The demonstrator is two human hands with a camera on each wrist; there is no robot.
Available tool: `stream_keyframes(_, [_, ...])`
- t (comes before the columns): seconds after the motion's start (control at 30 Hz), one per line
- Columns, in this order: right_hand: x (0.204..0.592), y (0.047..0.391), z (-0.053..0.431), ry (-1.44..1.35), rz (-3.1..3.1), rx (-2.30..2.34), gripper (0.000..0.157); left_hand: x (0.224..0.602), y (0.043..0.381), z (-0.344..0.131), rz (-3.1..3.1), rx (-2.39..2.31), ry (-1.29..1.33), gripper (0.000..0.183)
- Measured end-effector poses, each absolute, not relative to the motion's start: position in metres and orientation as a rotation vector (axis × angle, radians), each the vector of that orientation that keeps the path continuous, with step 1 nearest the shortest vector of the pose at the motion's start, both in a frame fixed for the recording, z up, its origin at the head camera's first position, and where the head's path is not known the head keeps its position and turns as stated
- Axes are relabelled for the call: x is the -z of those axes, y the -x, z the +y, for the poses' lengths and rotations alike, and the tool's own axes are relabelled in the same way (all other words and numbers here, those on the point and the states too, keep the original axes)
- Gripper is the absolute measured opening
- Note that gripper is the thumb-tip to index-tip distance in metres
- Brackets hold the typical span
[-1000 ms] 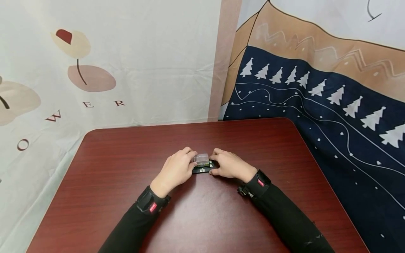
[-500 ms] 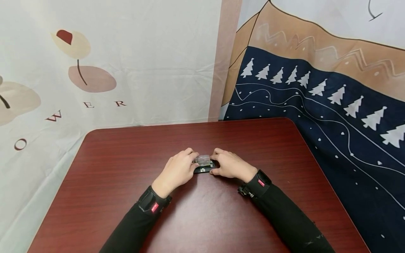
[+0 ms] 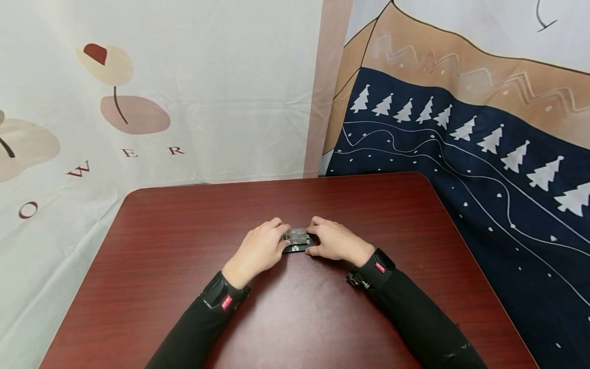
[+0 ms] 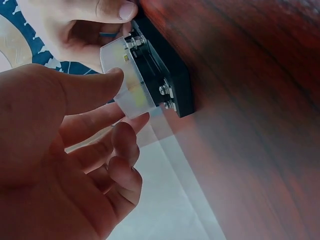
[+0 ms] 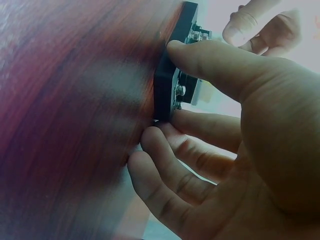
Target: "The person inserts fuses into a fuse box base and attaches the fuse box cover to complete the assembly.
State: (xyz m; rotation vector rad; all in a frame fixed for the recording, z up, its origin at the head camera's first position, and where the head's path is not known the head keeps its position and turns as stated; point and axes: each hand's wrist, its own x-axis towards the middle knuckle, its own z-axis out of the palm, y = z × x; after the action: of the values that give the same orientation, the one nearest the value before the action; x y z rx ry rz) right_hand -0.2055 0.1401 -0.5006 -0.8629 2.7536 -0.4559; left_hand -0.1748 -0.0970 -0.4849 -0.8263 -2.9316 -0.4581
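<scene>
A small electrical device sits on the table, made of a black base point(image 4: 175, 75) with metal screw terminals and a clear plastic cover point(image 4: 129, 82). In the left wrist view my left hand point(image 3: 258, 249) pinches the cover, thumb on its near face and fingers at the far side. At the base's right end my right hand point(image 3: 338, 242) grips it between thumb and forefinger, as the right wrist view shows. The cover stands over the dark middle part of the base, with yellow-green showing through the plastic. My left fingers hide the device's left end in the head view.
The reddish-brown wooden table point(image 3: 175, 246) has rounded far corners. Behind it hang a pale printed cloth point(image 3: 230, 77) and a dark blue cloth point(image 3: 396, 148) with white trees. Both forearms, in black sleeves with wrist straps, reach in from the front.
My left hand has shifted slightly right and toward me, and the clear cover has come down a little lower over the base. The right hand has stayed in place.
</scene>
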Motion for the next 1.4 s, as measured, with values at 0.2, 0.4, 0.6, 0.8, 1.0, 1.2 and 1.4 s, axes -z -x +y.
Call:
stream_keyframes(0.2, [0.501,0.206,0.14,0.874,2.753,0.462,0.053,0.485,0.174,-0.098,-2.932,0.462,0.837,0.036])
stream_keyframes(0.4, [0.501,0.205,0.141,0.87,2.756,0.473,0.054,0.485,0.173,-0.098,-2.93,0.48,0.837,0.037])
stream_keyframes(0.6, [0.496,0.204,0.141,0.878,2.784,0.532,0.047,0.484,0.174,-0.099,-2.927,0.454,0.852,0.038])
stream_keyframes(0.8, [0.492,0.205,0.138,0.956,2.851,0.614,0.042,0.481,0.174,-0.101,-2.915,0.449,0.868,0.04])
stream_keyframes(1.0, [0.492,0.206,0.135,1.032,2.865,0.675,0.037,0.479,0.174,-0.105,-2.903,0.432,0.87,0.039])
stream_keyframes(1.2, [0.491,0.206,0.133,1.072,2.849,0.721,0.031,0.48,0.175,-0.107,-2.901,0.409,0.881,0.035])
stream_keyframes(1.4, [0.488,0.205,0.132,1.085,2.837,0.72,0.03,0.481,0.176,-0.106,-2.908,0.41,0.886,0.034])
